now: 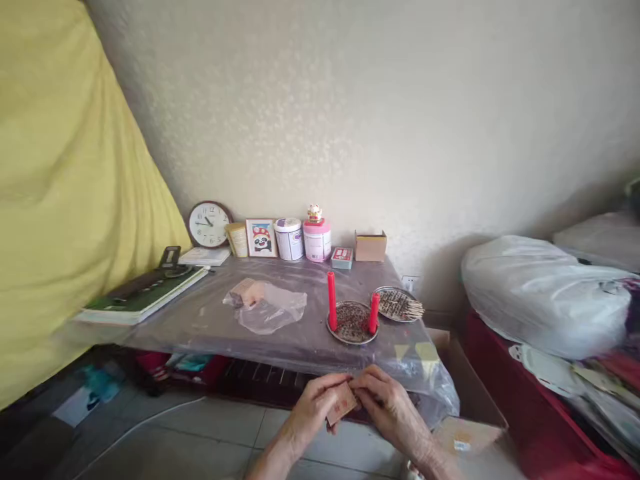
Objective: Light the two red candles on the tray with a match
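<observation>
Head view shows the left hand (pixel 311 404) gripping a small cardboard box (pixel 343 404) before the near edge of the table (pixel 305 349), its red print illegible. The right hand (pixel 389 399) bunches its fingers narrowly at the box's end; whether they pinch anything, I cannot tell. Behind, the round clock (pixel 210 230) shows a readable 12; the pink canister (pixel 317 241) bears illegible print.

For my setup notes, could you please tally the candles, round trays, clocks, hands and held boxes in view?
Red candles: 2
Round trays: 2
Clock: 1
Hands, left and right: 2
Held box: 1
Total: 8
</observation>
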Demonstrator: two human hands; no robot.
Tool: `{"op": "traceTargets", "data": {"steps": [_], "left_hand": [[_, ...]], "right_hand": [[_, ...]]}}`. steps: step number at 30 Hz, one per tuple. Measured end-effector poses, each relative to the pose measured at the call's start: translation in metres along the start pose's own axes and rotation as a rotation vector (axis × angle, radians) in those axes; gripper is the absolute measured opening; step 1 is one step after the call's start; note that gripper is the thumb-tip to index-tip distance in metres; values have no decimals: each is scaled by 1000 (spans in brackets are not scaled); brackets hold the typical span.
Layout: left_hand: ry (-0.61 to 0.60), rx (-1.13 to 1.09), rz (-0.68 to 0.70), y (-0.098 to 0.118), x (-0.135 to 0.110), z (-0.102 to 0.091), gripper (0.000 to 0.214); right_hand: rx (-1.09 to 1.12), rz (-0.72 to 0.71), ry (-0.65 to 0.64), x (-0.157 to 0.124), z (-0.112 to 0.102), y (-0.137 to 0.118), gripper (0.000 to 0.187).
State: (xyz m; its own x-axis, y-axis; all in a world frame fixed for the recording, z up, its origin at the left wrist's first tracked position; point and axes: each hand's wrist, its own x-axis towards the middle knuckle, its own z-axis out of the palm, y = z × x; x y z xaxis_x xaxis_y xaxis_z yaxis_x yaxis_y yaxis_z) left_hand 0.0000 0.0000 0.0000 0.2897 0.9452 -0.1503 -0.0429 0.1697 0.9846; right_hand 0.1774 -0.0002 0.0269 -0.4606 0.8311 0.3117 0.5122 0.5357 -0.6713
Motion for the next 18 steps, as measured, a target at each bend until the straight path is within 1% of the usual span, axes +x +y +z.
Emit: {"op": "traceTargets", "data": {"steps": [4, 10, 18], "left_hand": [[16, 0, -5, 0, -3, -1, 52], [-38, 11, 23, 0, -1, -1, 47], [-43, 36, 27, 1, -1, 0, 47]], "right_hand": [[0, -15, -7, 1, 1, 0, 19], [-45, -29, -6, -1, 3, 6, 16], [-92, -36, -24, 0, 5, 10, 16]]}}
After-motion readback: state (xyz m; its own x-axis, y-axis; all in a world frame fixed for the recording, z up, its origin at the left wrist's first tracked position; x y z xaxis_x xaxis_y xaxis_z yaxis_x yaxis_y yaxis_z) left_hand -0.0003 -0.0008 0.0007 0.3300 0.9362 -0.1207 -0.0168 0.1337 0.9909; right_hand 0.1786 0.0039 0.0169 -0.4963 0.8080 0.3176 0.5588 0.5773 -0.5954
